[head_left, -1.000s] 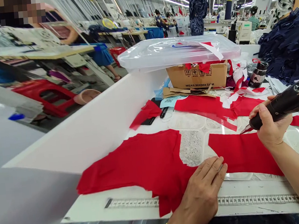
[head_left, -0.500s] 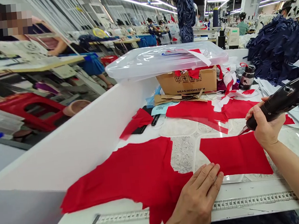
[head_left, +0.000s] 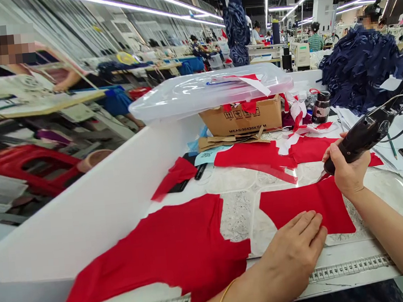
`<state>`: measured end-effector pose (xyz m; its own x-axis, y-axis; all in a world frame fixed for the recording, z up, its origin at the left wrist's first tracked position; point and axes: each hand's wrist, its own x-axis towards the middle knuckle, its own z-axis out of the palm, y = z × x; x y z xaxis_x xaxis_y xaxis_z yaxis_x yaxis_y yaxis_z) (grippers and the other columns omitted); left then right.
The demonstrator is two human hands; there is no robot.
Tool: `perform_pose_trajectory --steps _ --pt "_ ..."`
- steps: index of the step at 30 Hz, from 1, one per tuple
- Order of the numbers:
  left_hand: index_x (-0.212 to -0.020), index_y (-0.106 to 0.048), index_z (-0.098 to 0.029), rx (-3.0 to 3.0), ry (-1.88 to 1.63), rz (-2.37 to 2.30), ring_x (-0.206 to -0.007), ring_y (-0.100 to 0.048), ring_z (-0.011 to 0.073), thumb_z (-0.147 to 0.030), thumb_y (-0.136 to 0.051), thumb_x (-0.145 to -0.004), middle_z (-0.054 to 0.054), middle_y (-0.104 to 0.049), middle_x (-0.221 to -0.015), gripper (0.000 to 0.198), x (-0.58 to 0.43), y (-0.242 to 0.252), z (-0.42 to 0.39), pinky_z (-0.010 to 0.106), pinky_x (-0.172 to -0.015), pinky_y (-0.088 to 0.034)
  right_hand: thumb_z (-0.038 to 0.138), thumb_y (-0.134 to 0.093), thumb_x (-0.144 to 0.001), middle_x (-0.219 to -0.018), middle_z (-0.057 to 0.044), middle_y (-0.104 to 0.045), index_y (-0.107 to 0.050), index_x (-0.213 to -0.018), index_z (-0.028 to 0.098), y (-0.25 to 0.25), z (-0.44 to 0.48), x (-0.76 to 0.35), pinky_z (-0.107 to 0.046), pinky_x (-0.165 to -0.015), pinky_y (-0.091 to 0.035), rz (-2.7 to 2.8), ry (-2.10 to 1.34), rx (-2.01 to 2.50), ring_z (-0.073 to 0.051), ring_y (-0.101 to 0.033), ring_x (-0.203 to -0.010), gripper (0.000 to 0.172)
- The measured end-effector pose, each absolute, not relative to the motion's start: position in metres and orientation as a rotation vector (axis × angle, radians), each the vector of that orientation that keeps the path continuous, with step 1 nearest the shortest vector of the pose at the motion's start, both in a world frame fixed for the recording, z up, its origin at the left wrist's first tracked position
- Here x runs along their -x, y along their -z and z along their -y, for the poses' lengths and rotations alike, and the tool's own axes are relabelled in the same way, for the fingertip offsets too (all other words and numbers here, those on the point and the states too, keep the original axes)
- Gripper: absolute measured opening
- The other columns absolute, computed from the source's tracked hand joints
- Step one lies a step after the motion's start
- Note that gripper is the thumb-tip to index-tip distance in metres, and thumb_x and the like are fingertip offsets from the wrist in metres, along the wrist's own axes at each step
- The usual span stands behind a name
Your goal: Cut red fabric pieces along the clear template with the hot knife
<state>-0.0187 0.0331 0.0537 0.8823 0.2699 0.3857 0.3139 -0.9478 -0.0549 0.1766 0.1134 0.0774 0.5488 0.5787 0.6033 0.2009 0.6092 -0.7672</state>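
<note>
My right hand (head_left: 349,171) is wrapped round a black corded handheld power tool (head_left: 362,134) with a thin metal tip. That tip points down and left at the upper edge of a red fabric piece (head_left: 305,203). Flat on the lower part of this piece lies my left hand (head_left: 295,251), fingers stretched out and close together, a thin yellow band on its wrist. To the left spreads a larger red fabric piece (head_left: 160,248) with uneven edges, partly behind my left forearm.
A measuring tape (head_left: 353,268) runs along the table's front edge. Behind are red scraps (head_left: 247,156), a cardboard box (head_left: 244,119) under a clear plastic lid (head_left: 210,91), a dark jar (head_left: 322,106) and a navy fabric heap (head_left: 360,71). A white partition (head_left: 87,212) borders the left.
My left hand has slid right, from the small red piece's left corner onto its lower middle. My right hand still holds the tool at the upper edge. The whole view has shifted slightly.
</note>
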Motion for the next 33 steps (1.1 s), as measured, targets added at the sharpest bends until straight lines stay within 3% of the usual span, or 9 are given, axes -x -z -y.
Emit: perform_pose_trajectory --steps 5,11,20,26,33 --pt "-0.132 -0.061 -0.004 2.981 0.339 0.49 -0.133 -0.059 0.0281 -0.013 -0.048 -0.096 0.018 -0.063 -0.142 0.039 -0.012 -0.051 -0.055 0.036 -0.112 -0.049 0.038 -0.076 -0.078 -0.06 0.009 -0.058 -0.053 -0.095 0.025 -0.082 -0.112 -0.194 -0.032 -0.049 -0.051 0.998 -0.22 0.926 -0.015 -0.061 -0.046 0.031" --pt "-0.143 -0.052 -0.007 3.021 0.166 0.594 -0.145 -0.047 0.025 -0.008 -0.048 -0.095 0.015 -0.054 -0.152 0.049 -0.023 -0.043 -0.067 0.035 -0.119 -0.042 0.041 -0.077 -0.078 -0.06 0.009 -0.058 -0.053 -0.097 0.025 -0.082 -0.115 -0.205 -0.032 -0.049 -0.05 0.973 -0.197 0.931 -0.015 -0.059 -0.045 0.034" --pt "-0.142 -0.052 -0.005 2.993 0.345 0.545 -0.142 -0.051 0.026 -0.006 -0.047 -0.094 0.018 -0.056 -0.149 0.049 -0.017 -0.025 -0.066 0.038 -0.116 -0.046 0.043 -0.077 -0.077 -0.06 0.007 -0.057 -0.053 -0.087 0.025 -0.074 -0.117 -0.205 -0.034 -0.052 -0.051 0.957 -0.215 1.0 -0.016 -0.061 -0.049 0.032" --pt "-0.14 -0.053 -0.005 2.973 0.482 0.513 -0.142 -0.051 0.0257 -0.003 -0.047 -0.092 0.017 -0.058 -0.147 0.049 -0.018 -0.024 -0.066 0.037 -0.115 -0.048 0.042 -0.076 -0.079 -0.059 0.008 -0.057 -0.053 -0.098 0.026 -0.082 -0.114 -0.209 -0.034 -0.05 -0.051 0.962 -0.144 0.952 -0.017 -0.06 -0.046 0.033" --pt "-0.139 -0.054 -0.005 2.989 0.459 0.465 -0.137 -0.056 0.0244 -0.005 -0.049 -0.093 0.017 -0.061 -0.143 0.047 -0.018 -0.021 -0.066 0.037 -0.115 -0.048 0.043 -0.078 -0.077 -0.061 0.007 -0.057 -0.053 -0.096 0.025 -0.078 -0.118 -0.224 -0.035 -0.05 -0.051 0.943 -0.095 0.975 -0.017 -0.06 -0.046 0.036"
